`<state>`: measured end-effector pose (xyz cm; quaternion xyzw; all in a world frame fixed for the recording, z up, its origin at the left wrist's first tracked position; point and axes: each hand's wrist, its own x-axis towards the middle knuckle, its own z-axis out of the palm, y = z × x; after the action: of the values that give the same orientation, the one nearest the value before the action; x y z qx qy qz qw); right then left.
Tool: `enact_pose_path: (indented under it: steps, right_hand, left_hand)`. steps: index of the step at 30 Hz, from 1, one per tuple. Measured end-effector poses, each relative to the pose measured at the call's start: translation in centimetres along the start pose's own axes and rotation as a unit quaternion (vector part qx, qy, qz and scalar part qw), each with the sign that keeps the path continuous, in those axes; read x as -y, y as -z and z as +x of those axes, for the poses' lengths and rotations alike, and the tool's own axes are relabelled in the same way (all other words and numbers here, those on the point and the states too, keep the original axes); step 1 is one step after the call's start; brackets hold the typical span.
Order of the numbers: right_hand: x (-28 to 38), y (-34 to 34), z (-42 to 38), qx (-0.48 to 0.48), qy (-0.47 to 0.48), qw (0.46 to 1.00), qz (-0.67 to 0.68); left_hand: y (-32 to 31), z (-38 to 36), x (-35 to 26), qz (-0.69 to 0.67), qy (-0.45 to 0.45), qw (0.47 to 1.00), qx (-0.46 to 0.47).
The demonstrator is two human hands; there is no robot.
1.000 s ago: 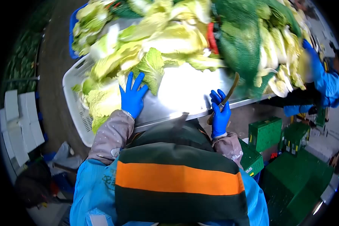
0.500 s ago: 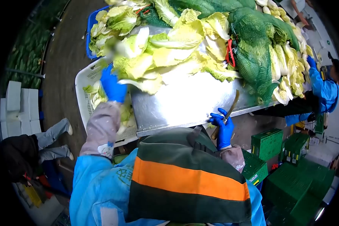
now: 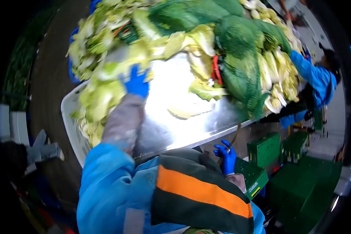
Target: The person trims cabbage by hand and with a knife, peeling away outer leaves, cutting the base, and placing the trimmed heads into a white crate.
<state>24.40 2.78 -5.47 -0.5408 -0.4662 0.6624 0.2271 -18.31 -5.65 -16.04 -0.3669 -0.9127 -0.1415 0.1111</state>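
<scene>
My left hand [image 3: 137, 82], in a blue glove, lies over the metal tabletop with its fingers spread, against loose yellow-green cabbage leaves [image 3: 105, 93] that heap over the white crate [image 3: 68, 111]. My right hand [image 3: 227, 159], also gloved in blue, is wrapped round the handle of a knife [image 3: 235, 135] in front of the table's near edge. The knife points up and away from me. More loose leaves [image 3: 202, 87] lie on the metal table [image 3: 171, 132], beside a green net sack [image 3: 241, 66] with a red tie.
A blue crate [image 3: 73, 74] stands at the far left, mostly under leaves. Whole cabbages [image 3: 275, 66] are piled along the right side, where a co-worker in a blue smock [image 3: 319, 84] stands. Green crates [image 3: 263, 148] stand on the floor at right. Another person's legs [image 3: 45, 150] show at left.
My left hand has swung from above the white crate to the tabletop. Leaves have shifted left over the crate, baring more metal. My right hand keeps the knife. The whole view has shifted.
</scene>
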Motion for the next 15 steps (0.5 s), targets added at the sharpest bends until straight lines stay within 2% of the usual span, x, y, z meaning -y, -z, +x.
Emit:
enact_pose_path:
  steps: [1, 2, 3, 4, 5, 6, 7, 8, 9, 10, 11, 12, 13, 14, 15]
  right_hand:
    - [0.2, 0.2, 0.3, -0.001, 0.005, 1.0, 0.016]
    - [0.3, 0.1, 0.4, -0.005, 0.01, 0.999, 0.032]
    - [0.3, 0.2, 0.4, -0.007, 0.014, 0.999, 0.049]
    - [0.1, 0.6, 0.8, 0.008, 0.016, 0.998, 0.058]
    - [0.1, 1.0, 1.0, 0.025, -0.009, 0.995, 0.098]
    - [0.2, 1.3, 1.2, 0.046, -0.034, 0.989, 0.136]
    - [0.5, 1.6, 1.3, 0.071, -0.059, 0.981, 0.173]
    - [1.0, 1.9, 1.4, 0.097, -0.091, 0.97, 0.204]
    - [1.2, 2.4, 1.6, 0.124, -0.102, 0.965, 0.206]
    - [1.6, 3.0, 2.1, 0.15, -0.111, 0.961, 0.206]
    - [2.1, 3.6, 2.8, 0.178, -0.117, 0.956, 0.203]
    - [2.1, 4.2, 3.6, 0.206, -0.082, 0.967, 0.125]
    - [2.8, 4.5, 4.4, 0.215, -0.061, 0.971, 0.089]
    - [4.0, 4.7, 5.2, 0.225, -0.04, 0.972, 0.054]
    - [5.6, 4.9, 5.6, 0.203, -0.045, 0.975, 0.084]
  left_hand:
    - [0.5, -1.0, 3.1, 0.024, 0.001, 0.999, -0.035]
    - [-0.5, -2.1, 7.6, 0.012, 0.044, 0.999, 0.007]
    - [2.0, -3.3, 9.6, 0.118, 0.102, 0.988, 0.02]
    - [3.6, -4.0, 11.6, 0.166, 0.168, 0.97, 0.055]
    - [5.7, -4.7, 12.6, 0.196, 0.269, 0.935, 0.12]
    - [7.5, -4.6, 12.8, 0.206, 0.326, 0.91, 0.155]
    - [8.9, -4.0, 12.8, 0.181, 0.33, 0.916, 0.137]
    - [8.7, -2.5, 11.9, 0.084, 0.251, 0.963, 0.047]
    - [8.5, -1.1, 11.0, -0.01, 0.153, 0.988, -0.021]
    - [8.1, 0.9, 9.6, -0.11, 0.059, 0.987, -0.099]
    - [10.6, 3.4, 3.0, -0.252, 0.015, 0.965, -0.073]
    - [15.2, 5.5, -6.7, -0.386, -0.029, 0.921, -0.043]
    - [18.6, 6.4, -14.1, -0.385, -0.063, 0.921, 0.02]
    - [18.8, 7.4, -19.5, -0.493, -0.161, 0.854, 0.035]
    - [18.1, 8.5, -23.8, -0.493, -0.253, 0.831, 0.054]
